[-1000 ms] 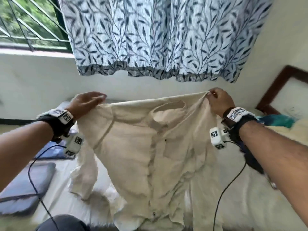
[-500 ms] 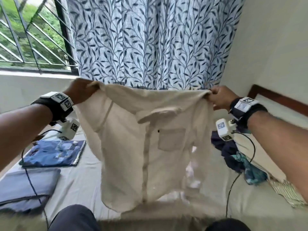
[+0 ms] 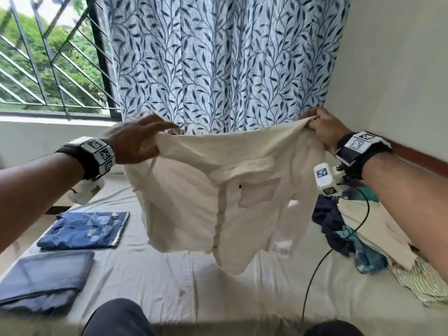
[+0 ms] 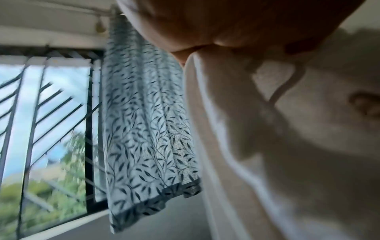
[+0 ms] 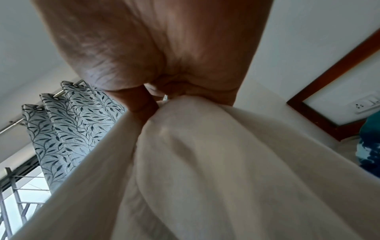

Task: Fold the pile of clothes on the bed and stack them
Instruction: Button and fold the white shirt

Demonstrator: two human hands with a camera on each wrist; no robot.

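Cream shirt (image 3: 213, 195) hangs in the air above the bed (image 3: 242, 287), held up by its shoulders with the buttoned front and chest pocket facing the camera; in the head view the left hand (image 3: 135, 141) grips the left shoulder with curled fingers, and the right hand (image 3: 322, 128) pinches the right shoulder, the cloth stretched between them; the hem dangles clear of the sheet; on the bed at left lie a folded blue garment (image 3: 84, 230) and, nearer, a folded grey garment (image 3: 43, 280), apart from each other; at right sits the unfolded pile of clothes (image 3: 363, 238), dark, teal, cream and striped pieces tangled together; behind the shirt hangs a leaf-patterned curtain (image 3: 218, 64) beside a barred window (image 3: 48, 69); in the left wrist view the left hand (image 4: 236, 24) is closed on a bunch of shirt fabric (image 4: 287, 146), which falls away below it, blurred; in the right wrist view the right hand (image 5: 154, 48) pinches a gathered fold of the shirt (image 5: 205, 162) between thumb and fingers, the cloth draping downward.
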